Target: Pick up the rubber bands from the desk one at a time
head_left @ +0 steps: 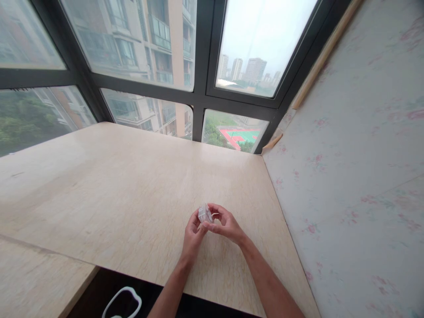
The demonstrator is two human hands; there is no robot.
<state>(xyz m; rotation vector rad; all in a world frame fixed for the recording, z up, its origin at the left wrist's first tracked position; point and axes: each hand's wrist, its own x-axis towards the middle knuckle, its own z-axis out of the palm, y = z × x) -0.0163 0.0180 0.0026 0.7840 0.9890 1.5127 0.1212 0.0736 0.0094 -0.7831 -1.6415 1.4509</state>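
Observation:
My left hand [192, 235] and my right hand [224, 224] meet above the beige stone countertop [126, 185], near its front right part. Together they hold a small clear plastic box [205, 213] between their fingertips. The fingers of both hands are curled and pinched on it. What the box contains is too small to make out.
Large dark-framed windows [198, 99] run along the far edge of the countertop. A wall with pale floral paper [357, 176] rises on the right. Below the counter's front edge lies a white looped object [122, 302] on a dark floor.

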